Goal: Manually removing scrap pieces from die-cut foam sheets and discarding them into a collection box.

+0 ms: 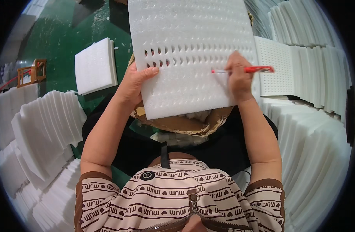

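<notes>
A white foam sheet (pixel 185 91) with rows of small half-round cuts lies tilted in front of me, above a cardboard box (pixel 173 125). My left hand (pixel 135 82) grips the sheet's left edge, thumb on top. At the left end of two rows, several cuts are dark open holes; the others look white. My right hand (pixel 239 77) is closed round a red pen (pixel 258 69) with a clear barrel. It is held sideways just over the sheet, its red tip pointing left. Whether the tip touches the foam I cannot tell.
Stacked white foam sheets (pixel 313 143) crowd the right side, and another stack (pixel 49 131) leans at the left. A small pile of foam (pixel 94 67) rests on the green floor (pixel 57 31). Beyond it, at far left, stands a small wooden stool (pixel 32 73).
</notes>
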Tool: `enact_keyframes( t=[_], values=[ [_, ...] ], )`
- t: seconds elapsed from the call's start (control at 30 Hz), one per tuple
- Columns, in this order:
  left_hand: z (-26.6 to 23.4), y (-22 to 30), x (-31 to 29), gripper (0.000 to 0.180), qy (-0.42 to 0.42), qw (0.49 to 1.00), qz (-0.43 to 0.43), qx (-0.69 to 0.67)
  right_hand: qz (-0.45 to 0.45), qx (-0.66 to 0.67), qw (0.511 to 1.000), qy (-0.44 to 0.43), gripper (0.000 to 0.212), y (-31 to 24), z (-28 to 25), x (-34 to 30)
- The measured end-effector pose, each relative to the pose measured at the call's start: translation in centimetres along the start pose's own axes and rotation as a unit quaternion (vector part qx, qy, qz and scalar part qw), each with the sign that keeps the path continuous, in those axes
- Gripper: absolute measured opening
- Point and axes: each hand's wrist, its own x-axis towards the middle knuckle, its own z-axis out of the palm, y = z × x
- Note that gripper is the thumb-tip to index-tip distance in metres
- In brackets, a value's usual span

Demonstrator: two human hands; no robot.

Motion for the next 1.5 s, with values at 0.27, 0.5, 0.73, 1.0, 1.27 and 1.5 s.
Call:
enact_keyframes(
  t=[0.27, 0.5, 0.73, 1.0, 1.27, 1.5],
  values=[
    [0.6, -0.2, -0.8, 0.046, -0.049, 0.998, 0.028, -0.005, -0.149, -0.325, 0.921, -0.158, 0.036, -1.6, 1.2, -0.3],
    [0.3, -0.1, -0.5, 0.046, -0.018, 1.0, 0.011, -0.006, 0.057, 0.06, 0.997, -0.006, 0.037, -0.7, 0.4, -0.4],
    [0.8, -0.4, -0.8, 0.047, -0.051, 0.998, 0.032, -0.004, -0.068, -0.169, 0.976, -0.123, 0.026, -1.7, 1.8, -0.7],
    [0.7, -0.4, -0.6, 0.044, -0.042, 0.998, 0.036, -0.014, -0.035, 0.048, 0.997, -0.055, 0.023, -0.6, 1.2, -0.6],
    [0.5, -0.9, -0.2, 0.04, -0.052, 0.998, 0.014, -0.014, -0.097, -0.053, 0.988, -0.112, 0.024, -0.8, 3.2, -0.8],
    [1.2, -0.5, -0.6, 0.049, -0.057, 0.998, 0.025, -0.009, 0.004, 0.053, 0.997, -0.049, 0.026, -2.4, 2.6, -0.9]
  ],
)
